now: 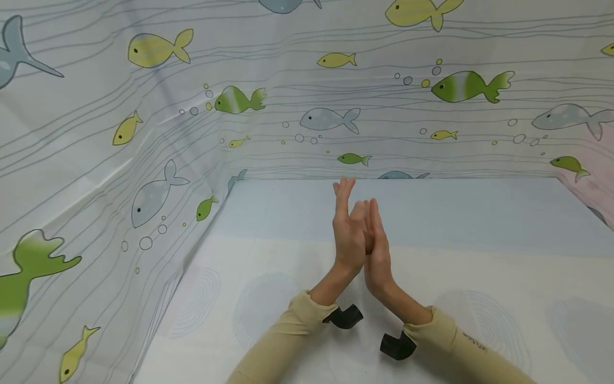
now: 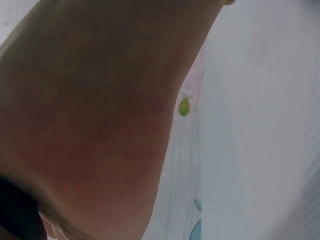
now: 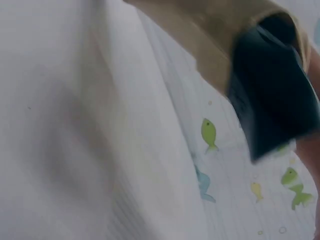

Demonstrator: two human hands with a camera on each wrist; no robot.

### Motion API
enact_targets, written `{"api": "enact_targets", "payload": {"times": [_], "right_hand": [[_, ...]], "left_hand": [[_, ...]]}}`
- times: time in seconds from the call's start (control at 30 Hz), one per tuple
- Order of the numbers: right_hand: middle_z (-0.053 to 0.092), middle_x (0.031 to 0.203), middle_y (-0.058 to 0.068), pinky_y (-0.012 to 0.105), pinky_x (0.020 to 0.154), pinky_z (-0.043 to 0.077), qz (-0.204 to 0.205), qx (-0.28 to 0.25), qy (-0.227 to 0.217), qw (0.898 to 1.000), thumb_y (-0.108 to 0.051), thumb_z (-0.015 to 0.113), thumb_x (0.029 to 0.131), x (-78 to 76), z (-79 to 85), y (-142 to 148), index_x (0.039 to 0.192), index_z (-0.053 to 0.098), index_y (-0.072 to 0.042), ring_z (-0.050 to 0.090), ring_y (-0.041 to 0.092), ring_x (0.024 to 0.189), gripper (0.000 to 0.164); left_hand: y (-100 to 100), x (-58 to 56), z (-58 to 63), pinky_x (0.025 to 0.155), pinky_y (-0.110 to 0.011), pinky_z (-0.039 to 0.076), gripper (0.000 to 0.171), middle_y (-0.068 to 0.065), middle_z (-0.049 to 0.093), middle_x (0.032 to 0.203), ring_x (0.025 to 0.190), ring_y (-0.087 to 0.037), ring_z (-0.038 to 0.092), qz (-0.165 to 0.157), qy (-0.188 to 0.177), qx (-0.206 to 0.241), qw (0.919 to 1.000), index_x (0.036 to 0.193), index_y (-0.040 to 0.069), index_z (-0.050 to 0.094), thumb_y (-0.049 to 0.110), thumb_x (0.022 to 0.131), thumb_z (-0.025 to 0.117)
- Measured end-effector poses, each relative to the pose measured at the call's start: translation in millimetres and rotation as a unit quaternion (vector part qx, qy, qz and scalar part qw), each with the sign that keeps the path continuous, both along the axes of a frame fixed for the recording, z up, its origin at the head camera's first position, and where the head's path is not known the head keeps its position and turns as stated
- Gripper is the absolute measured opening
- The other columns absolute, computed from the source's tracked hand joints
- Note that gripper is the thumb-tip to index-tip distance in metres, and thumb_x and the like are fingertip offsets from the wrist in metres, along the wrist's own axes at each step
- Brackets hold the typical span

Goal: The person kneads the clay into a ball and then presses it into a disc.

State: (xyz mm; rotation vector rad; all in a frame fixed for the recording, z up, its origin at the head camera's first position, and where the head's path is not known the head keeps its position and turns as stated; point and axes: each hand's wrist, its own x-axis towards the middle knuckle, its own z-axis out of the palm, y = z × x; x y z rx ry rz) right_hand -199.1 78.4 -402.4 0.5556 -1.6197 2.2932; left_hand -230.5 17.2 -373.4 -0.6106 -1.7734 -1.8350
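Both hands are raised in front of the body in the head view, palms turned towards each other, with no object visible between them. The left hand (image 1: 349,242) points its fingers upward, some straight and spread. Close against it, the right hand (image 1: 379,253) stands with its fingers straight up, and the two overlap around the thumbs. In the left wrist view, bare skin of a hand or wrist (image 2: 100,125) fills much of the picture. The right wrist view catches a beige sleeve (image 3: 210,45) and a dark wrist-worn piece (image 3: 272,95).
Below the hands spreads a white tabletop (image 1: 422,346) with pale circle patterns and a light blue band (image 1: 479,213) along its far side. Fish-printed sheeting (image 1: 288,74) rises behind and at the left. Black curved pieces (image 1: 347,317) sit under the sleeve cuffs.
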Motion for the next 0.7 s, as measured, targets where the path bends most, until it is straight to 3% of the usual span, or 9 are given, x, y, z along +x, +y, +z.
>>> {"api": "enact_targets", "payload": {"times": [0.13,0.3,0.4,0.47,0.57,0.6,0.7], "right_hand": [[0.005,0.166,0.011,0.02,0.117,0.021,0.02,-0.003,0.008,1.0,-0.04,0.017,0.109,7.2,-3.2,-4,0.16,-0.002,-0.02,0.002,0.024,0.153,0.059],[0.01,0.165,0.009,0.041,0.122,0.015,0.045,-0.021,-0.007,0.999,-0.036,0.016,0.109,16.7,-1.6,-7,0.16,0.0,-0.028,0.004,0.027,0.153,0.053],[0.031,0.16,0.007,0.054,0.12,0.013,0.052,-0.035,-0.011,0.998,-0.033,0.016,0.11,22.4,3.9,-8,0.16,0.005,-0.019,0.008,0.028,0.153,0.054],[0.038,0.156,0.004,0.056,0.12,0.013,0.058,-0.049,-0.026,0.997,-0.035,0.016,0.109,25.9,8.8,-8,0.16,0.004,-0.013,0.008,0.026,0.153,0.057],[0.031,0.159,0.0,0.054,0.121,0.012,0.067,-0.062,-0.063,0.994,-0.044,0.014,0.106,29.8,17.4,-6,0.16,-0.001,-0.011,0.008,0.025,0.153,0.064],[0.019,0.164,-0.002,0.054,0.121,0.01,0.072,-0.06,-0.073,0.993,-0.045,0.012,0.106,31.1,19.8,-4,0.159,-0.007,-0.015,0.005,0.025,0.153,0.064],[0.004,0.167,-0.001,0.052,0.122,0.009,0.073,-0.065,-0.09,0.991,-0.049,0.012,0.104,30.5,28.8,-1,0.159,-0.007,-0.017,0.004,0.022,0.153,0.067]], "left_hand": [[-7,-8.7,3.8,0.122,-0.05,0.009,0.063,0.001,0.026,0.162,0.152,-0.016,0.006,0.01,-0.001,0.002,0.9999,0.152,0.01,0.038,0.044,0.099,0.038],[-13,-18.6,5.6,0.122,-0.049,0.012,0.069,0.001,0.027,0.161,0.152,-0.014,0.007,0.011,-0.002,0.005,0.9999,0.152,0.012,0.039,0.055,0.098,0.038],[-16,-23.3,5.0,0.121,-0.048,0.014,0.072,0.002,0.027,0.162,0.152,-0.012,0.006,-0.007,-0.005,0.005,1.0,0.152,0.011,0.038,0.057,0.097,0.038],[-18,-25.2,4.4,0.121,-0.048,0.014,0.072,0.004,0.026,0.162,0.152,-0.01,0.006,-0.022,-0.012,0.002,0.9997,0.153,0.012,0.037,0.057,0.097,0.037],[-19,-26.4,3.7,0.122,-0.048,0.012,0.07,0.006,0.027,0.161,0.151,-0.007,0.007,-0.045,-0.021,-0.003,0.9987,0.154,0.013,0.037,0.055,0.097,0.036],[-20,-26.6,3.3,0.122,-0.049,0.011,0.07,0.006,0.027,0.161,0.151,-0.007,0.007,-0.054,-0.022,-0.005,0.9983,0.154,0.014,0.036,0.055,0.097,0.035],[-20,-24.7,2.0,0.122,-0.05,0.01,0.072,0.006,0.028,0.161,0.151,-0.007,0.006,-0.082,-0.025,-0.013,0.9963,0.155,0.013,0.033,0.056,0.097,0.032]]}}
